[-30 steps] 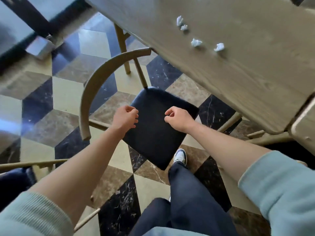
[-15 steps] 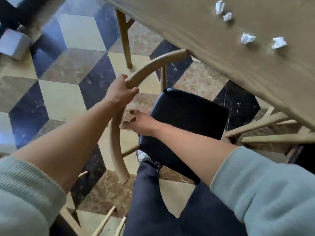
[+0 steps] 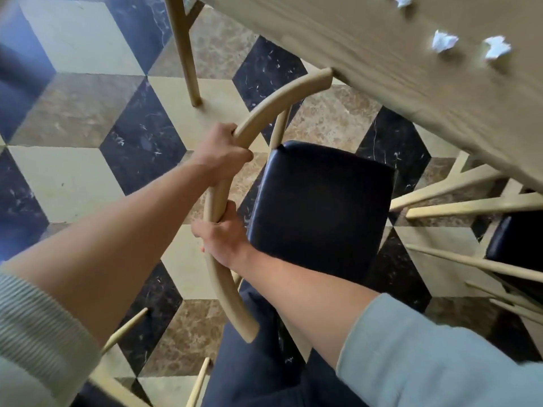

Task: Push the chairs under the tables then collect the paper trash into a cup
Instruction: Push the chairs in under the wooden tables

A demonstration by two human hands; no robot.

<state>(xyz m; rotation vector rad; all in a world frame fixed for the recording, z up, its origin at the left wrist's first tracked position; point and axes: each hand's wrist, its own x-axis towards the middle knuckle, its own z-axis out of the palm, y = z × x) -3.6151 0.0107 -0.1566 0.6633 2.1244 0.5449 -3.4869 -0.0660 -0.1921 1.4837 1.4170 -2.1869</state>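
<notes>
Beside the desk (image 3: 367, 54), both on the chair's curved backrest (image 3: 223, 277): left hand (image 3: 224, 152) closed round its upper stretch, right hand (image 3: 220, 233) wrapped lower down. Seat (image 3: 320, 210) only partly under; rail tip right at the desk edge, likely to jam. Paper scraps (image 3: 443, 42) near that edge, liable to be jolted off

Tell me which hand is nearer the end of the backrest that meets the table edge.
Left. The left hand grips the curved backrest just below that end; the right hand grips the rail lower down, farther from the table.
</notes>
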